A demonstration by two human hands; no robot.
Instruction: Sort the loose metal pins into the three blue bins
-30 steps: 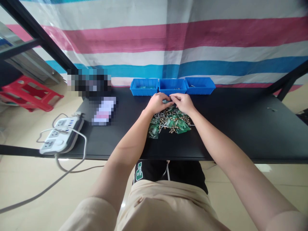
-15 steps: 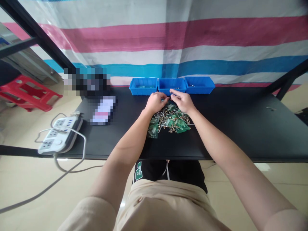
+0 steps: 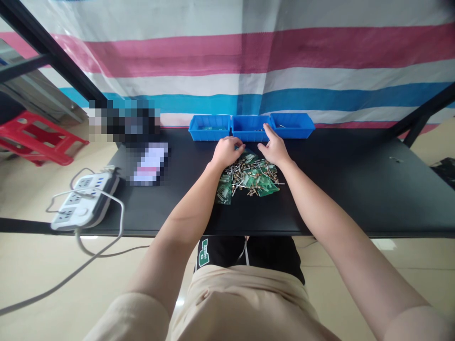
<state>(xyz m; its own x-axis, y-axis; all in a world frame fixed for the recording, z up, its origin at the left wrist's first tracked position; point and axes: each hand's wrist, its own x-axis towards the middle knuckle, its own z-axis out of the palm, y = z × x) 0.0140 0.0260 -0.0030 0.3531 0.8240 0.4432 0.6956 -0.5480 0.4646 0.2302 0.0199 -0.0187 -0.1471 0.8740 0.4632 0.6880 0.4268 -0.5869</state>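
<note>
Head view: striped sheet (image 3: 159, 54), pink, blue and whitish, spans the background. Black counter (image 3: 337, 189) lies in front of it, carrying all parts. Red stool (image 3: 46, 137) stands off the left end, on the floor. White power strip (image 3: 83, 201) lies at the counter's left front edge, cables looped over it. Three blue bins sit in a row at the rear: left bin (image 3: 209, 135) contains greenish pieces, middle bin (image 3: 245, 135) a few small items at its front right, right bin (image 3: 295, 133) a thin metallic piece. Heap of metal parts (image 3: 243, 177), with brass-coloured ends and slender shafts, lies on the counter in front of the bins, mixed with green packets (image 3: 266, 185). Phone-like object (image 3: 151, 163), pixelated, rests left of the heap. Left hand (image 3: 226, 152): fingers curled at the heap's rear left; cannot tell whether anything is grasped. Right hand (image 3: 276, 150): released, thumb and index finger spread apart, at the heap's rear right; index finger overlaps the middle bin in view, contact uncertain. Smallest item: pale metallic piece (image 3: 395, 159), alone toward the counter's right end.
</note>
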